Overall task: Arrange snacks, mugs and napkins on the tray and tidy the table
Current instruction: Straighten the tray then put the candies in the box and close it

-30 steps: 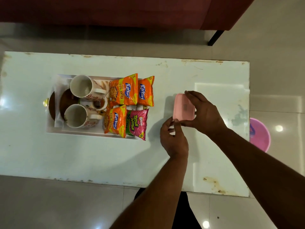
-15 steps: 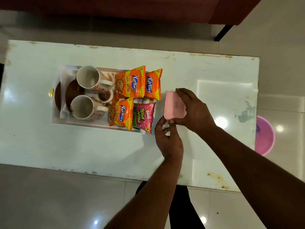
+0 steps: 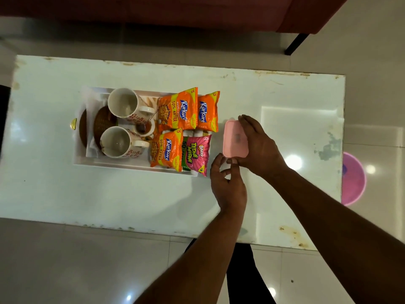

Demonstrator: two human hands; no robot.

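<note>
A white tray [image 3: 122,166] sits on the left half of the white table [image 3: 131,198]. It holds two white patterned mugs [image 3: 123,104] [image 3: 117,142], brown coasters [image 3: 102,123], a small bowl with a spoon [image 3: 142,128], white napkins [image 3: 91,102] and several snack packets: three orange ones [image 3: 178,108] and a pink one [image 3: 196,151]. My right hand [image 3: 260,148] grips a small pink box [image 3: 234,139] just right of the tray, above the table. Just below the box, my left hand [image 3: 228,185] has its fingers apart, fingertips near the box's lower edge.
A pink plastic basin [image 3: 354,178] stands on the floor past the table's right edge. A dark red sofa [image 3: 175,9] with a black leg runs along the far side. Rust stains mark the table's edges and its near right corner.
The pink box in my right hand has come left, closer to the tray and snack packets. My left hand has loosened from the box's lower edge.
</note>
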